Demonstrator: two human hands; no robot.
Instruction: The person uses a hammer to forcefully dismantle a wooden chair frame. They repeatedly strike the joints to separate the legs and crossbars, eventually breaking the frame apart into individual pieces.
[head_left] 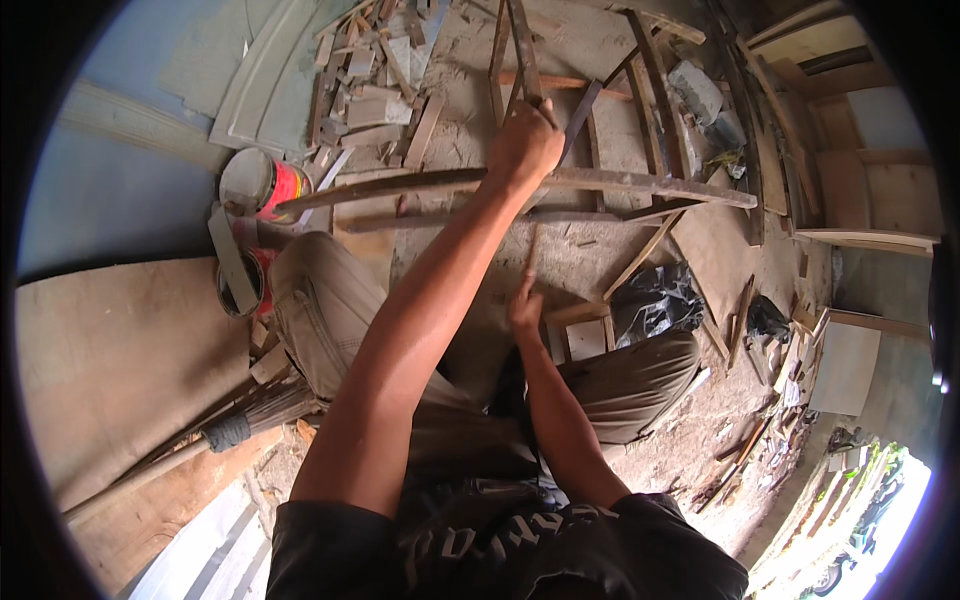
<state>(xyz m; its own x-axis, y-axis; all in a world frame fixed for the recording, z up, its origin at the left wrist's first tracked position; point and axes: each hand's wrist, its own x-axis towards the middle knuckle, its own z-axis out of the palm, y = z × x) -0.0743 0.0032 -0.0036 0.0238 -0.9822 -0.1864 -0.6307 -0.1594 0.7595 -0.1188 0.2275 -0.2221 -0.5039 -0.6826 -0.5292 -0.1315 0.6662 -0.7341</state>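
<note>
In front of me stands a frame of dark, weathered wooden bars (640,182). My left hand (527,140) is closed in a fist around one of its bars (522,50), which runs away from me. Lower down, between my knees, my right hand (525,308) grips a thin brown handle (532,250) that points up toward the frame. What sits at the handle's far end cannot be made out. A flat dark strip (581,118) slants close to my left hand; whether it joins the handle is unclear.
Wood offcuts (375,105) lie heaped at the far left, near a red-and-white paint can (262,185). A black plastic bag (655,303) rests by my right knee. Grey rubble block (695,90) lies beyond the frame. Plywood sheet (140,370) stands left; wooden shelving (870,190) stands right.
</note>
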